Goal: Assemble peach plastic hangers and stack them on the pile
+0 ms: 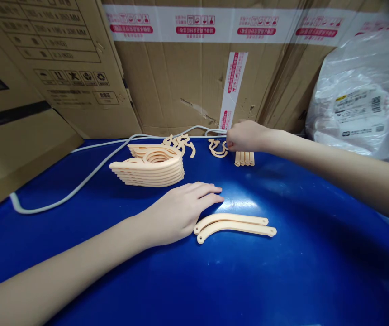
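Observation:
My left hand point(184, 210) rests over the blue table with its fingers stretched out, holding nothing. Just to its right lie two long curved cream plastic arms point(237, 227), side by side, each with a hole at its ends. Farther back, my right hand point(244, 136) has its fingers curled in; what they hold, if anything, is hidden. It is right beside small cream curved hook pieces point(217, 151) and in front of its wrist sits a row of several short cream bars point(244, 158), partly covered by the hand.
A neat stack of cream folding-hanger-like parts point(150, 172) stands left of centre, with loose curved pieces point(181, 144) behind it. A white cable point(75, 192) loops across the blue table point(194, 290). Cardboard boxes point(174, 86) wall the back; plastic-wrapped rolls point(353, 113) stand at right.

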Available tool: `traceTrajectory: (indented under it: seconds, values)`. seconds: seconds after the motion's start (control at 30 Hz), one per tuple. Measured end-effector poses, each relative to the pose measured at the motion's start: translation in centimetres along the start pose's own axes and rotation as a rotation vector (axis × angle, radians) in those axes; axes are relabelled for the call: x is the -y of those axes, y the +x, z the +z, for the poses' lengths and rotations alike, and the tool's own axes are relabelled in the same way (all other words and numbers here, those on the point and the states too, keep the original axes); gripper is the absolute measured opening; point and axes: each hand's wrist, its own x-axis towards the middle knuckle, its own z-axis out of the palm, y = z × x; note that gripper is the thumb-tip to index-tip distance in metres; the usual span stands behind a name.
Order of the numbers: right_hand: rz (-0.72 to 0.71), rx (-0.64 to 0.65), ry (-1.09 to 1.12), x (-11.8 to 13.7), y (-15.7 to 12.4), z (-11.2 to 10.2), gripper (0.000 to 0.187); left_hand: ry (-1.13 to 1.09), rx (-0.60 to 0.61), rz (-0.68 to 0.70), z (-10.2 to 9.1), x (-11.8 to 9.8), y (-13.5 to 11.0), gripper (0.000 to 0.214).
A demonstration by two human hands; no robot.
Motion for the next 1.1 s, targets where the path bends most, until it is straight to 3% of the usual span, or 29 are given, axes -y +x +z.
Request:
traceTrajectory:
  seconds: [0.17, 0.3, 0.53, 0.77, 0.87, 0.93, 1.1]
  values:
    - [-0.084, -0.046, -0.02, 0.2, 0.6, 0.2, 0.011, 0.026, 0.013, 0.013, 0.0, -0.1, 0.0, 0.043]
    - [-0.082, -0.077, 0.004, 0.0, 0.8, 0.1, 0.019, 0.032, 0.023, 0.008, -0.2, -0.2, -0.1, 0.042]
    - [0.131, -0.22, 0.046, -0.9, 0.8, -0.8, 0.03, 0.04, 0.017, 0.014, -0.1, -0.3, -0.3, 0.043]
    - [0.34, -0.418, 0.086, -1.3, -1.5, -3.9, 0.05, 0.037, 0.029, -0.006, -0.1, -0.4, -0.3, 0.042]
    - [0.286, -0.569, 0.193, 0.1, -3.9, -4.7, 0.029, 0.037, 0.02, 0.0, 0.0, -0.4, -0.3, 0.043]
    - [0.203, -0.606, 0.214, 1.6, -6.0, -4.7, 0.025, 0.037, 0.013, 0.002, 0.0, -0.3, -0.3, 0.044]
    - [-0.172, -0.67, -0.121, 5.0, -11.6, -3.0, 0.023, 0.034, -0.007, 0.008, 0.1, -0.4, -0.3, 0.041]
